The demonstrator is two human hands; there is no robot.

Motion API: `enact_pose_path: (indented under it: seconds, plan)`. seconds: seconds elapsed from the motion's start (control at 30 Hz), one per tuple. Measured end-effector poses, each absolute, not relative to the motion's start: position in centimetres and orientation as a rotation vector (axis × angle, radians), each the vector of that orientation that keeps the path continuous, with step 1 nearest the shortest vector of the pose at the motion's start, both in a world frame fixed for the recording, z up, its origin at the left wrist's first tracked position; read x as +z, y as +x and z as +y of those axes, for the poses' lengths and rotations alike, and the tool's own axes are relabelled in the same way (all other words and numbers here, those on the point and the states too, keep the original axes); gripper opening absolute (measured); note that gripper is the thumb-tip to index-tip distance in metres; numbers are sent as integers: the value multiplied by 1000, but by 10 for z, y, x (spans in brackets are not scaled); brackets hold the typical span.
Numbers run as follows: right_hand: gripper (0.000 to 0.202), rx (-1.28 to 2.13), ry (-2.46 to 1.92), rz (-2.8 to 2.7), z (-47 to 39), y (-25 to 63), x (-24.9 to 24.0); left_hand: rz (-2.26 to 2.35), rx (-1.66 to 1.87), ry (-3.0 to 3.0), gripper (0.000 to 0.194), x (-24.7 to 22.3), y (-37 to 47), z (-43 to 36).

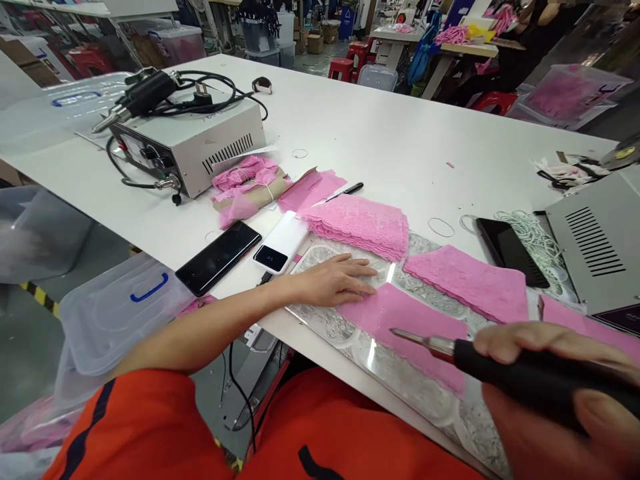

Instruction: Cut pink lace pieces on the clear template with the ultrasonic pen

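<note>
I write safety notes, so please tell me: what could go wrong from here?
The pointed metal tool with black handle in the right hand points toward the left hand on the thin pink fabric; a slip might hurt its fingers.
The glossy black smartphone lies at the edge of the white table; a bump could drop it.
</note>
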State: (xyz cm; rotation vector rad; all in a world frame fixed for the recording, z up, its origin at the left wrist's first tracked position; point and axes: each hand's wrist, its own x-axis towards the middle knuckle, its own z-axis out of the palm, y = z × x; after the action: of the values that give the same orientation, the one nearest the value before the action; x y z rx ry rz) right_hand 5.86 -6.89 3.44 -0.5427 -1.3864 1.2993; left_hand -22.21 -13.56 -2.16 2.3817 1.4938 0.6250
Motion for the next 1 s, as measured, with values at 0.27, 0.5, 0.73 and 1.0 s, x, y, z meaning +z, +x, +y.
enact_pose_path:
  seconds: [0.27,0.5,0.73,1.0]
  plan:
    - [14,1465,-324,-1475,-82,-15,35,1501,677,2374,26,-25,-220,-135]
    - [14,1483,-288,-1528,-86,-30,28,1510,655,2349,27,-24,-219,-134]
    - [13,1495,-277,-1519,-87,-32,28,1526,626,2355,28,-24,-219,-134]
    - [9,1506,-244,-1557,-86,-31,28,1526,645,2372,28,-26,-219,-135]
